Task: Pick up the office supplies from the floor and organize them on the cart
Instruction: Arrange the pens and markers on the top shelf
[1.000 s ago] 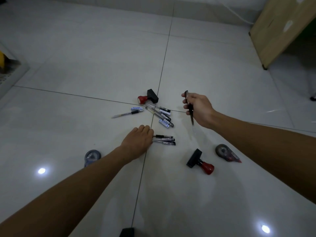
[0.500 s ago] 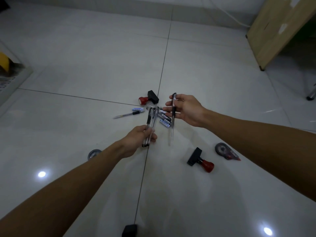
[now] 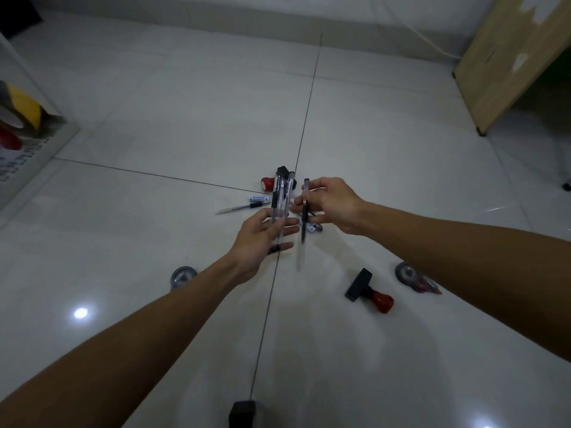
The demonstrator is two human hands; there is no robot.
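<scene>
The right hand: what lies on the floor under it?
Under the right hand some pens show on the floor, poking out below the fingers. The hand covers most of them, so their number cannot be told.

Cart (image 3: 37, 143): cut by left edge.
Pens (image 3: 309, 225) behind hands: mostly hidden, count unclear.
Far stamp (image 3: 268, 183): partly covered by held pens (image 3: 281, 205).
Bottom black object (image 3: 243, 413): cropped, unidentifiable.
</scene>
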